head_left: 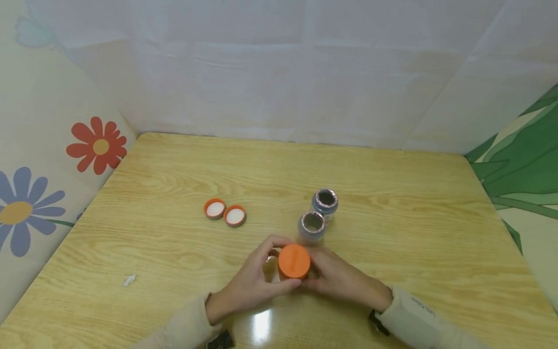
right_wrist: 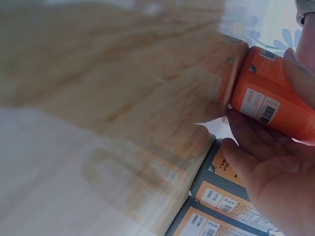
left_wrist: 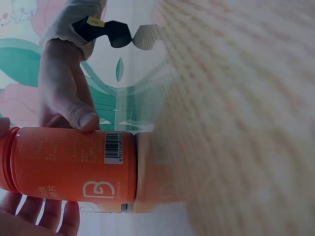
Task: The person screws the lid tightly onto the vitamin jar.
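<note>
An orange bottle (left_wrist: 74, 164) with an orange lid (head_left: 294, 261) stands upright on the table near its front. My left hand (head_left: 255, 278) curls its fingers and thumb about the lid end. Lower on the body, my right hand (head_left: 342, 277) holds the bottle, its thumb lying along the side in the left wrist view. Just beyond the hands are two uncapped grey bottles (head_left: 312, 226) (head_left: 325, 202) with foil-like rims, their orange labels (right_wrist: 224, 201) showing in the right wrist view. Two caps (head_left: 215, 209) (head_left: 235, 215) lie upside down to the left, white liners facing up.
A small white scrap (head_left: 129, 280) lies on the wood-grain table (head_left: 174, 169) at the left. White sheeting (head_left: 261, 87) hangs behind the back edge, and flower-printed panels (head_left: 35, 121) stand along the sides.
</note>
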`<act>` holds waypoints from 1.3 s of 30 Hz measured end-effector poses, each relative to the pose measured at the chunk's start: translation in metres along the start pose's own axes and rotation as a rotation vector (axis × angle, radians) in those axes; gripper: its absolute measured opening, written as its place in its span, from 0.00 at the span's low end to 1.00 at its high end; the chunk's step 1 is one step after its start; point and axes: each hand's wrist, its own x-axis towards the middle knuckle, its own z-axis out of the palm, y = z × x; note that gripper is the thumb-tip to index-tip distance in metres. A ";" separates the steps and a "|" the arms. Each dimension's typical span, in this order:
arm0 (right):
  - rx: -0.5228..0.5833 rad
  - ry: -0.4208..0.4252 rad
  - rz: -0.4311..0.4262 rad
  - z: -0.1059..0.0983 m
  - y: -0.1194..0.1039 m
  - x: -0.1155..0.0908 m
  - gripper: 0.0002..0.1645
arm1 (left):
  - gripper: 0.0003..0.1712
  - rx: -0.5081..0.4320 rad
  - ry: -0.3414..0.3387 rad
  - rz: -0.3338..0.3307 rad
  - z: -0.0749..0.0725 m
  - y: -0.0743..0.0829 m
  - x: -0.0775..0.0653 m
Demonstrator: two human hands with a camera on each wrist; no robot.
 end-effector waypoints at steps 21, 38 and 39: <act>-0.044 0.040 -0.086 0.000 0.002 0.000 0.31 | 0.36 -0.029 0.063 0.020 0.006 -0.002 0.003; 0.024 -0.007 0.019 -0.001 -0.003 -0.001 0.37 | 0.35 -0.068 -0.096 -0.018 -0.003 0.000 0.003; 0.009 0.000 0.011 -0.001 -0.002 -0.001 0.37 | 0.36 -0.065 -0.111 -0.012 -0.003 -0.001 0.003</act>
